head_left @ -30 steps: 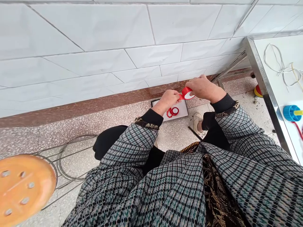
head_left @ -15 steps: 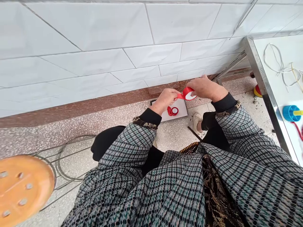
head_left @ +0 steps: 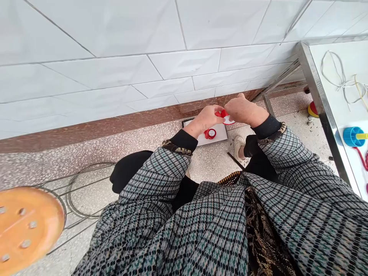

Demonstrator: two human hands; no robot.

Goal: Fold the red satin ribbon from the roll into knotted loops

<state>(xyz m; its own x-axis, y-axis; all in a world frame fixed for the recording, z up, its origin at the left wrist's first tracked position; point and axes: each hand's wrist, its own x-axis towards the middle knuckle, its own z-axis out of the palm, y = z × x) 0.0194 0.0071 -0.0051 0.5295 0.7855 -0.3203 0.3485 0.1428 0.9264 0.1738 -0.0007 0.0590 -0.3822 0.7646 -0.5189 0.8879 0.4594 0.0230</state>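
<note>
Head view: pinching ribbon roll w/ left hand & right hand, above white board; may slip, unspool w/ slack pinch.

Red ribbon spool; checked grey-green sleeves; orange stool; white wall tiles; blue cap.

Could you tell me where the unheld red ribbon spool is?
In the head view, the spool lies on the white board on the floor, just below the left hand and the held ribbon roll.

Roll between left hand, right hand, above board; stool left, table right.
</note>
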